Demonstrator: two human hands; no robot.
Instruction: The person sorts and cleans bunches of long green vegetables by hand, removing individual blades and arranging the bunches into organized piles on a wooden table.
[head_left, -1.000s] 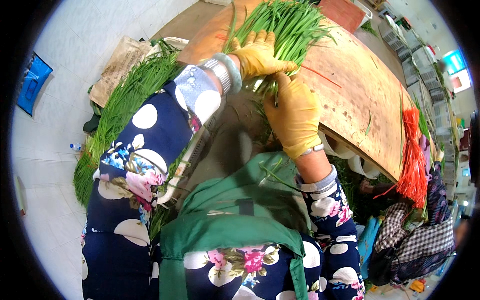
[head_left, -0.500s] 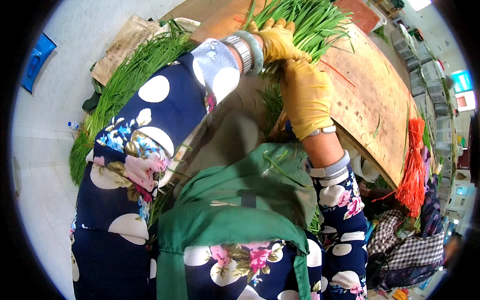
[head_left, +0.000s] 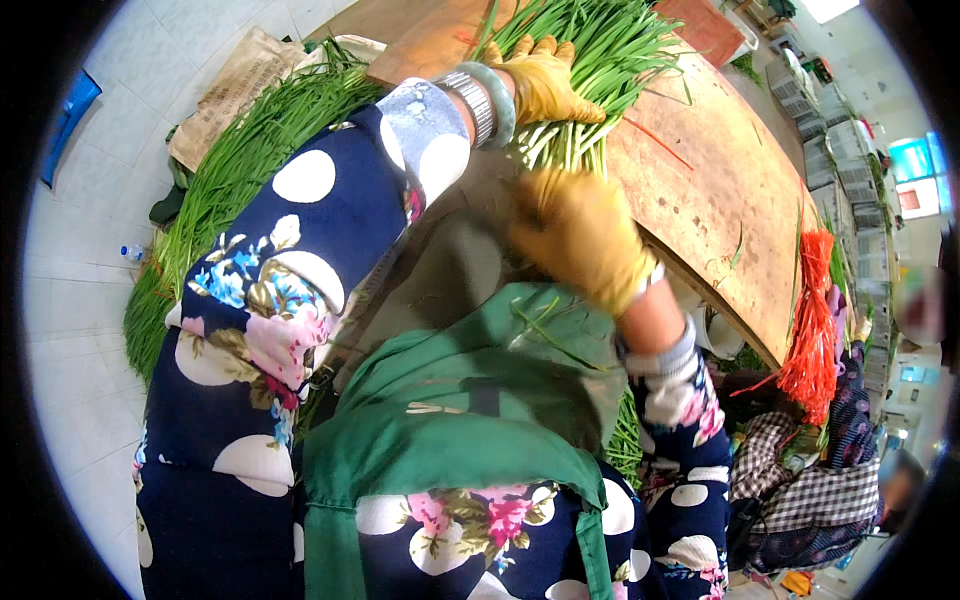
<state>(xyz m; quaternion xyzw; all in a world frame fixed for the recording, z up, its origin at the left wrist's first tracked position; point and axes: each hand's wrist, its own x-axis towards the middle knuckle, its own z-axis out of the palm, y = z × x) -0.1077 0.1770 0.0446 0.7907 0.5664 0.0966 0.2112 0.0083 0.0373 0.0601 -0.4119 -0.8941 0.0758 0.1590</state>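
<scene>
My left hand (head_left: 545, 85), in a yellow glove, lies across a bunch of garlic chives (head_left: 610, 50) on the wooden board. Its fingers are spread over the leaves and its thumb points right, pressing the bunch down. Pale stem ends (head_left: 565, 148) stick out below that hand, toward me. Just beneath these ends is my right hand (head_left: 575, 230), gloved in yellow too. Motion smears its fingers, so I cannot tell whether they hold anything.
More chives (head_left: 270, 165) lie in a long heap at the left, beside a brown sack (head_left: 240, 90). Red ties (head_left: 815, 330) hang off the right edge of the wooden board (head_left: 720, 170). A person in a checked garment (head_left: 815, 495) is at the lower right. Crates (head_left: 850, 150) line the far right.
My right hand has come off the bunch and moved down and left, toward me, uncovering the pale stem ends. My left hand stays on the chives, its thumb now apart from the right hand.
</scene>
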